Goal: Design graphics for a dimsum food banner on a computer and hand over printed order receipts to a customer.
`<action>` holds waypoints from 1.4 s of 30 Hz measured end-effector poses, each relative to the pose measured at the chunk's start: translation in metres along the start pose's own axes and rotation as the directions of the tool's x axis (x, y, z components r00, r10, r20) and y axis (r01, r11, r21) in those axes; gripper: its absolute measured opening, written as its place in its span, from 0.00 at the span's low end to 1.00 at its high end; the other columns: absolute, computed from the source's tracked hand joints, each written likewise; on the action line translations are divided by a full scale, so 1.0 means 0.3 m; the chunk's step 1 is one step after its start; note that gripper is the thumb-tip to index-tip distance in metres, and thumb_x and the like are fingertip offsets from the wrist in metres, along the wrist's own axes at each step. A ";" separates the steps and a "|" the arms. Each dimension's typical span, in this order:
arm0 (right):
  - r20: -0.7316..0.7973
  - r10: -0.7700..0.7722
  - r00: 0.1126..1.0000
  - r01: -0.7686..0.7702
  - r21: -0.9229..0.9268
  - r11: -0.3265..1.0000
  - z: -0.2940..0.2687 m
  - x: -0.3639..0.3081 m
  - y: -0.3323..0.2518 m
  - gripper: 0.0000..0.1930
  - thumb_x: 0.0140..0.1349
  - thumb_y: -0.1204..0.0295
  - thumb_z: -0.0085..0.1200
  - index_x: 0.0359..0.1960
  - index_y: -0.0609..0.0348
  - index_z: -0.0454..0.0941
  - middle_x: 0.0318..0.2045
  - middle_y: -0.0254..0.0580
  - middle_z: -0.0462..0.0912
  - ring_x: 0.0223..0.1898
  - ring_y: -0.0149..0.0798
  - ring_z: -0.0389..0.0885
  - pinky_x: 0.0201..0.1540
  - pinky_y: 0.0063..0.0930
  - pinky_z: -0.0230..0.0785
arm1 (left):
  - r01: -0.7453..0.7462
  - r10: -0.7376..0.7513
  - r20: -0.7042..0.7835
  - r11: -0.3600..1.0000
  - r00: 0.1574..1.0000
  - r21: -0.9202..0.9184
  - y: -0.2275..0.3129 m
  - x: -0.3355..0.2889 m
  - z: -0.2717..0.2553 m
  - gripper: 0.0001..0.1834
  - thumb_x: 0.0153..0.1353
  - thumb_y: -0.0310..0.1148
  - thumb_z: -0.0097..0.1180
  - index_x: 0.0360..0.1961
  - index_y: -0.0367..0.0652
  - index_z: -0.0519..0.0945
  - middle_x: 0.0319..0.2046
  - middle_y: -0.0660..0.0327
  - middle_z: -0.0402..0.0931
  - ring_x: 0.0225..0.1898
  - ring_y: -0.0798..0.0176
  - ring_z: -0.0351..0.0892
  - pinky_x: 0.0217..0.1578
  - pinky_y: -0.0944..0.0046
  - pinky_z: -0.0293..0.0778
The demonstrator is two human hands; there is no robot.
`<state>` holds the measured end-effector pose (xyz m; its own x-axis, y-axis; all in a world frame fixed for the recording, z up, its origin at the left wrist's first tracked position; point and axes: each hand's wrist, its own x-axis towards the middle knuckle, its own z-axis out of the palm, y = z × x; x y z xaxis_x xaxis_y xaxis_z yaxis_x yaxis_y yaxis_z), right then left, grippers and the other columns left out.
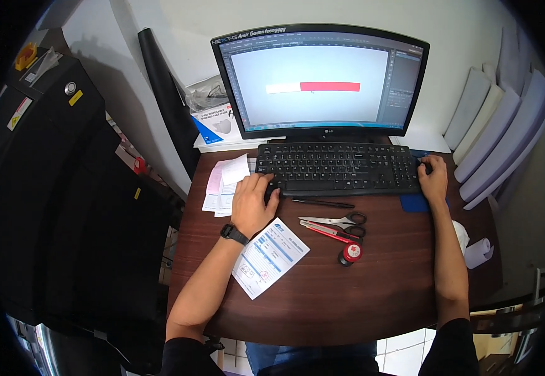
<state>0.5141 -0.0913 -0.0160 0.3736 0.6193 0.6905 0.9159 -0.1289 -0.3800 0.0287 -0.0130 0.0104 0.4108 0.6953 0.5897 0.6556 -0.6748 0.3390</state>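
My left hand (254, 202) rests on the lower left corner of the black keyboard (335, 185), fingers stretched out and apart, holding nothing. A black watch is on that wrist. At the keyboard's right end, my right hand (433, 178) is curled over a dark computer mouse (422, 168), mostly hidden under the fingers, beside a blue mouse pad (414, 202). Behind the keyboard stands a monitor (322, 109), showing a bar that is part white, part red on a pale canvas. A printed paper form (271, 258) lies by my left wrist.
In front of the keyboard lie a black pen (322, 203), scissors (332, 220), a red cutter knife (330, 232) and a round red-topped stamp (350, 254). Paper slips (225, 185) sit left of the keyboard. Paper rolls (504, 144) lean at right; a large black machine (66, 219) stands left.
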 end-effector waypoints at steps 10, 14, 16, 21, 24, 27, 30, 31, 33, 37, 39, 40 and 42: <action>-0.011 0.016 1.000 -0.016 0.004 1.000 0.001 0.002 -0.001 0.11 0.59 0.69 0.60 0.40 0.61 0.85 0.47 0.48 0.83 0.51 0.53 0.80 0.56 0.44 0.73 | -0.015 0.015 -0.006 1.000 1.000 0.021 -0.005 0.004 0.006 0.18 0.61 0.31 0.65 0.51 0.38 0.81 0.44 0.53 0.79 0.48 0.46 0.77 0.51 0.52 0.71; -0.008 0.022 1.000 -0.021 0.005 1.000 -0.004 -0.001 -0.009 0.10 0.59 0.69 0.60 0.39 0.60 0.85 0.46 0.48 0.83 0.51 0.53 0.80 0.56 0.44 0.73 | -0.029 0.029 -0.007 0.998 1.000 0.054 -0.006 0.000 0.010 0.17 0.63 0.33 0.64 0.52 0.38 0.82 0.42 0.54 0.78 0.46 0.49 0.76 0.50 0.53 0.70; 0.001 0.038 0.999 -0.038 0.005 0.999 -0.007 0.000 -0.017 0.11 0.59 0.69 0.60 0.39 0.60 0.85 0.46 0.48 0.83 0.51 0.53 0.80 0.56 0.44 0.73 | -0.023 0.023 -0.009 0.998 1.000 0.054 -0.006 -0.002 0.009 0.17 0.63 0.33 0.64 0.52 0.38 0.82 0.42 0.54 0.78 0.46 0.48 0.76 0.50 0.53 0.70; -0.012 0.023 1.000 -0.023 0.006 1.000 0.000 -0.001 -0.005 0.11 0.59 0.68 0.60 0.39 0.60 0.85 0.46 0.48 0.83 0.50 0.53 0.80 0.56 0.44 0.73 | -0.018 0.018 -0.009 0.999 1.000 0.036 -0.003 0.001 0.011 0.18 0.61 0.31 0.65 0.51 0.38 0.82 0.43 0.53 0.79 0.48 0.46 0.77 0.51 0.52 0.71; 0.006 0.044 0.999 -0.045 0.011 0.999 -0.004 0.002 -0.007 0.11 0.59 0.68 0.60 0.39 0.60 0.85 0.46 0.48 0.83 0.50 0.53 0.80 0.56 0.44 0.73 | -0.030 0.030 -0.011 0.999 0.999 0.038 -0.004 0.002 0.008 0.18 0.61 0.31 0.65 0.51 0.38 0.82 0.43 0.53 0.79 0.48 0.46 0.77 0.51 0.52 0.71; 0.001 0.036 0.999 -0.036 0.012 0.999 -0.001 0.003 -0.019 0.11 0.59 0.68 0.60 0.39 0.60 0.85 0.46 0.49 0.83 0.50 0.53 0.80 0.56 0.44 0.73 | -0.013 0.013 -0.002 0.999 1.000 0.037 -0.009 -0.001 0.005 0.18 0.61 0.31 0.65 0.51 0.38 0.82 0.43 0.53 0.80 0.48 0.46 0.77 0.52 0.52 0.71; 0.015 0.058 0.998 -0.058 0.015 0.998 -0.003 0.002 -0.020 0.11 0.59 0.68 0.60 0.39 0.60 0.85 0.45 0.49 0.83 0.50 0.53 0.80 0.56 0.45 0.73 | -0.013 0.012 0.018 0.999 1.000 0.040 -0.004 0.001 0.000 0.18 0.61 0.32 0.65 0.51 0.38 0.82 0.46 0.53 0.80 0.48 0.46 0.77 0.53 0.52 0.71; -0.012 0.032 0.999 -0.032 0.004 0.999 -0.002 0.000 -0.010 0.10 0.59 0.69 0.60 0.39 0.60 0.86 0.45 0.48 0.83 0.50 0.53 0.80 0.55 0.45 0.73 | -0.027 0.025 0.035 0.999 0.999 0.042 0.003 0.008 0.004 0.18 0.60 0.33 0.65 0.51 0.39 0.82 0.47 0.53 0.80 0.49 0.47 0.77 0.54 0.52 0.70; -0.045 0.013 0.999 -0.014 -0.016 1.000 0.000 -0.001 0.013 0.10 0.59 0.69 0.60 0.39 0.60 0.86 0.45 0.48 0.83 0.50 0.53 0.80 0.55 0.45 0.74 | -0.112 0.104 0.087 0.989 0.991 0.100 0.015 0.011 -0.004 0.18 0.60 0.34 0.65 0.51 0.39 0.82 0.50 0.53 0.80 0.50 0.47 0.76 0.54 0.51 0.70; -0.041 0.017 0.999 -0.017 -0.001 1.000 0.001 0.000 -0.012 0.10 0.58 0.68 0.60 0.38 0.58 0.86 0.44 0.45 0.84 0.49 0.51 0.81 0.53 0.44 0.75 | -0.230 0.190 0.218 0.957 0.957 0.177 0.006 0.014 -0.009 0.18 0.63 0.37 0.61 0.51 0.39 0.81 0.61 0.53 0.77 0.56 0.48 0.75 0.63 0.47 0.64; -0.015 0.060 0.998 -0.060 0.003 0.998 -0.003 0.006 -0.023 0.11 0.58 0.68 0.60 0.39 0.58 0.87 0.44 0.45 0.84 0.49 0.51 0.81 0.53 0.44 0.75 | -0.239 0.195 0.236 0.955 0.952 0.177 0.004 0.014 -0.001 0.19 0.63 0.37 0.60 0.52 0.39 0.80 0.61 0.53 0.77 0.56 0.48 0.75 0.65 0.46 0.63; -0.020 0.068 0.997 -0.068 0.001 0.998 -0.005 0.007 -0.032 0.11 0.58 0.68 0.60 0.39 0.58 0.87 0.44 0.45 0.84 0.49 0.51 0.81 0.53 0.44 0.75 | -0.219 0.178 0.225 0.960 0.958 0.176 0.000 0.013 0.002 0.19 0.63 0.38 0.60 0.52 0.38 0.80 0.61 0.53 0.77 0.57 0.48 0.75 0.67 0.44 0.59; 0.011 0.107 0.994 -0.107 0.009 0.994 -0.012 0.008 -0.049 0.12 0.58 0.67 0.59 0.39 0.58 0.87 0.44 0.45 0.84 0.49 0.51 0.81 0.53 0.44 0.75 | -0.206 0.166 0.217 0.963 0.962 0.176 0.005 0.007 0.006 0.20 0.64 0.38 0.59 0.53 0.38 0.79 0.61 0.53 0.77 0.58 0.48 0.74 0.69 0.42 0.56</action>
<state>0.5021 -0.0907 -0.0067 0.4681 0.6107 0.6388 0.8692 -0.1875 -0.4576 0.0316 -0.0122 0.0109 0.6415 0.6103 0.4647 0.6578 -0.7494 0.0761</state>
